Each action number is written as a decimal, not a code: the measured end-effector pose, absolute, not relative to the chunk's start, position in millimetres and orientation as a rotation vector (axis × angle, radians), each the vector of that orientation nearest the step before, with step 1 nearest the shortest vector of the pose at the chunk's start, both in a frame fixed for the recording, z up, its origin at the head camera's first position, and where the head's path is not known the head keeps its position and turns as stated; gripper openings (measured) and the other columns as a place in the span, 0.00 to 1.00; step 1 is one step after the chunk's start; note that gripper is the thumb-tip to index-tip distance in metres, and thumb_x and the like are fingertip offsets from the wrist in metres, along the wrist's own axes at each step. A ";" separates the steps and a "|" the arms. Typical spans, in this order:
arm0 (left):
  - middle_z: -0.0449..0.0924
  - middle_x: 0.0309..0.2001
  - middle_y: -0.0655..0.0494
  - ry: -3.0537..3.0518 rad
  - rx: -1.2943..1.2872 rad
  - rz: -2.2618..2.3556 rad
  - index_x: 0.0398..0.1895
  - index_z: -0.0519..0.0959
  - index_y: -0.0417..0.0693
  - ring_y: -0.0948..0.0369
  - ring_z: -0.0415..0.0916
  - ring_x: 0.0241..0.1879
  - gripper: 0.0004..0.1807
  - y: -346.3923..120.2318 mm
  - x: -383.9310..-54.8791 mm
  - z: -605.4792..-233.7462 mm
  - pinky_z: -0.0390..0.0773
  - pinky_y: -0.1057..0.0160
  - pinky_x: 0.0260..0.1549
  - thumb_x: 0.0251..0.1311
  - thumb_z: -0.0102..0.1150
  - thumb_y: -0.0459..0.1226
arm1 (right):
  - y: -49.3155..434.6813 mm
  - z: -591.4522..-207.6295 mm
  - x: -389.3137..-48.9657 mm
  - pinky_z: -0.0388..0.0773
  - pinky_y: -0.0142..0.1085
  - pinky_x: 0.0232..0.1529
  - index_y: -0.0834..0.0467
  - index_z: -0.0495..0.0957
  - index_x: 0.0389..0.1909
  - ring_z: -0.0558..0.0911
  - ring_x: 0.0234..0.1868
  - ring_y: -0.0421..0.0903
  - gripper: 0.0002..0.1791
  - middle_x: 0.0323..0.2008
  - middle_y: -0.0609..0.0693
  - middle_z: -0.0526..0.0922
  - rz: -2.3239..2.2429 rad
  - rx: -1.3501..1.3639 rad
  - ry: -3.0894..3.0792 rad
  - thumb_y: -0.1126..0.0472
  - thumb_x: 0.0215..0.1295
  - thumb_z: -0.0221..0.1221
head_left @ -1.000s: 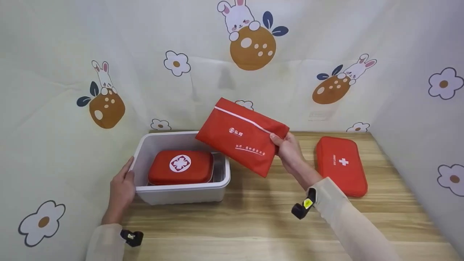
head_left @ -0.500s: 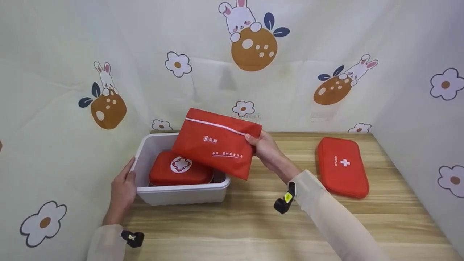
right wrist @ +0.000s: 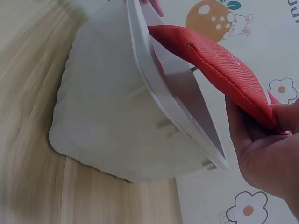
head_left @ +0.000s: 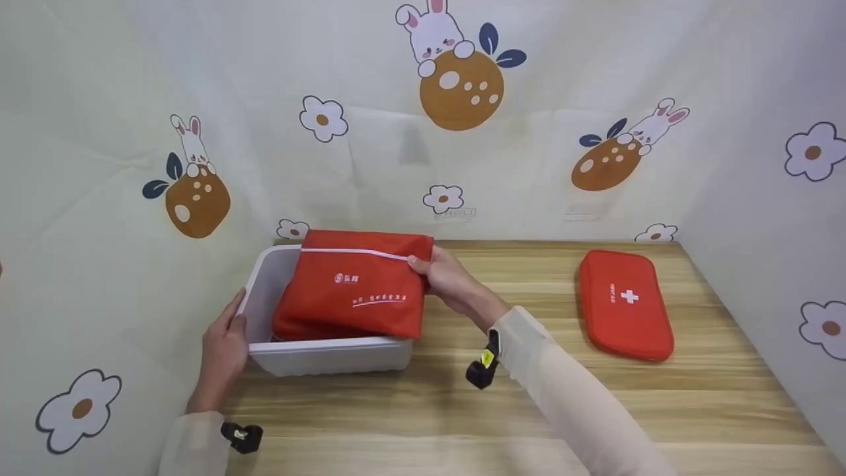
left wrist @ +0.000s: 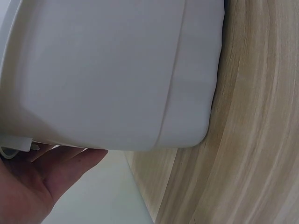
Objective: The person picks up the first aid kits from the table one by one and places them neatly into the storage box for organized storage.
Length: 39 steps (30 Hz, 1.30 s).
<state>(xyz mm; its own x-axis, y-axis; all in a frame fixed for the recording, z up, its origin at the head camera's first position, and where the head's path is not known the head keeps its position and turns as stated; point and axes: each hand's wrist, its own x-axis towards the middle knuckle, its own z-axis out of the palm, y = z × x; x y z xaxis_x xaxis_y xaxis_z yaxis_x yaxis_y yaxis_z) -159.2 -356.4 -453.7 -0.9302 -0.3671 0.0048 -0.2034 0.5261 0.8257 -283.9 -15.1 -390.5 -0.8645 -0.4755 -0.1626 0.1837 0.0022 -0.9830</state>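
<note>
Red pouch (head_left: pixel 363 281) has been lowered leftward, pinched by the right grip (head_left: pixel 456 281); its overhang could be snagged by the bin (head_left: pixel 330 358), held by the left grip (head_left: pixel 223 344).

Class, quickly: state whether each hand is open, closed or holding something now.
Left hand: holding the white rectangular plastic bin.
Right hand: holding the flat rectangular red fabric pouch.
</note>
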 end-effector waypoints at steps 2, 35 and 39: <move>0.47 0.80 0.46 -2.584 0.487 -1.364 0.81 0.49 0.55 0.45 0.45 0.80 0.30 -356.8 -158.9 -453.8 0.51 0.41 0.77 0.78 0.25 0.36 | -19.9 -391.6 -283.2 0.88 0.39 0.43 0.59 0.69 0.65 0.87 0.39 0.46 0.19 0.47 0.56 0.83 -1.885 -0.313 1.839 0.60 0.77 0.50; 0.43 0.82 0.50 -2.596 0.524 -1.416 0.81 0.43 0.63 0.45 0.42 0.81 0.30 -356.1 -161.9 -455.9 0.52 0.38 0.76 0.79 0.26 0.41 | -54.7 -389.4 -267.9 0.84 0.40 0.55 0.69 0.60 0.70 0.82 0.53 0.52 0.40 0.57 0.65 0.80 -1.614 -0.219 2.250 0.75 0.54 0.63; 0.43 0.82 0.50 -2.593 0.535 -1.425 0.81 0.43 0.64 0.45 0.42 0.81 0.30 -356.0 -161.7 -456.3 0.53 0.37 0.75 0.79 0.26 0.43 | -58.5 -389.8 -262.8 0.81 0.43 0.62 0.69 0.61 0.72 0.80 0.58 0.54 0.40 0.62 0.65 0.78 -1.590 -0.194 2.302 0.75 0.56 0.61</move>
<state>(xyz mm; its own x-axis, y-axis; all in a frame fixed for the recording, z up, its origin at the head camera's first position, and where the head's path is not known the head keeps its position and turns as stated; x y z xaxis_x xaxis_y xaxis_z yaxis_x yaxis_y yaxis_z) -161.7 -356.0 -456.3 -0.9279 -0.3692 -0.0516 -0.2415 0.4900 0.8376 -262.8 -58.5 -389.8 -0.9344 -0.2980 -0.1950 0.0770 0.3656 -0.9276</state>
